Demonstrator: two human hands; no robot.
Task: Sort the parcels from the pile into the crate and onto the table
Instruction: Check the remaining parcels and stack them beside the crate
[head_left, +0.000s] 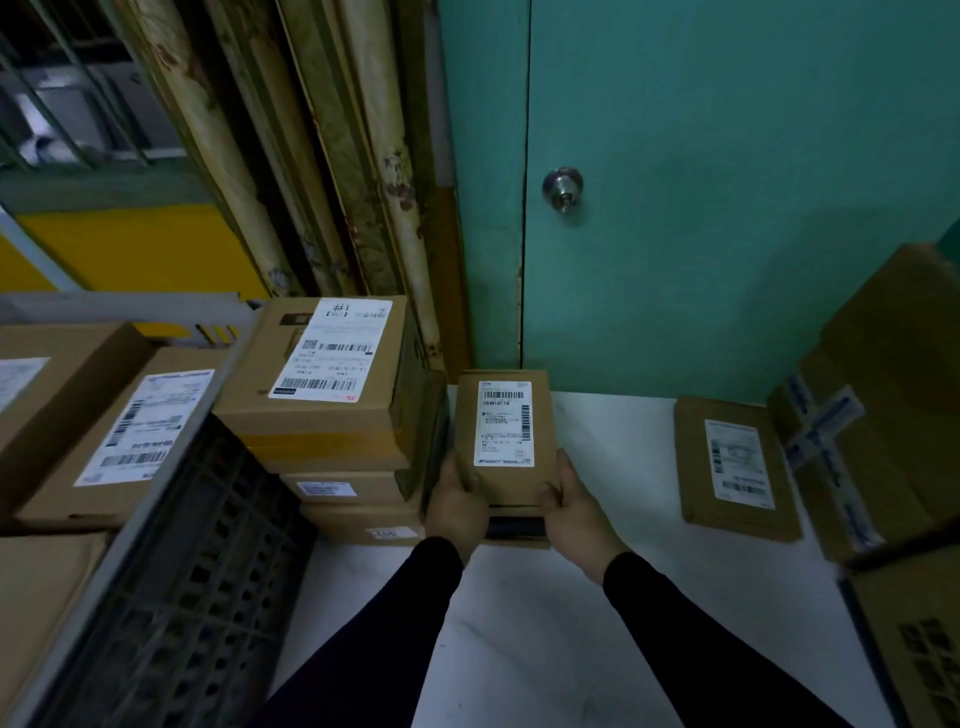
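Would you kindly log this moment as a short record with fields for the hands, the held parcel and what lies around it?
left hand: grips the small parcel's left edge
right hand: grips its right edge
small parcel: label up, over the white table
stack of boxes: left of it
flat parcel: lying to its right
dark crate: far left

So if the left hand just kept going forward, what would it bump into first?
Probably nothing beyond the small parcel the left hand already grips. Further on stands the green door, though depth is hard to judge.
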